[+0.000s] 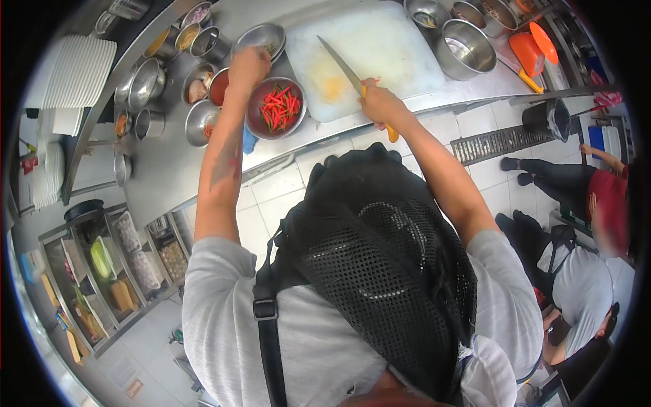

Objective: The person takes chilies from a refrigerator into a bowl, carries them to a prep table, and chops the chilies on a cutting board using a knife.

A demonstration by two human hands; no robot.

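Note:
My right hand (384, 106) is wrapped round the yellow handle of a kitchen knife (342, 64). Its blade points away from me over a white cutting board (407, 41), which has a yellowish stain and small red bits near the hand. My left hand (249, 66) reaches to a metal bowl (277, 32) left of the board, its fingers bunched at the near rim. Some small greenish pieces show in that bowl; whatever the fingers pinch is hidden. Closer to me, a metal bowl of red chillies (279, 108) stands beside my left forearm.
Left of my arm are a bowl of red sauce (219, 87), a bowl with reddish bits (201, 123) and several other metal containers. A steel pot (465, 50) and an orange kitchen scale (527, 53) stand right. Two other people (580, 288) are at far right.

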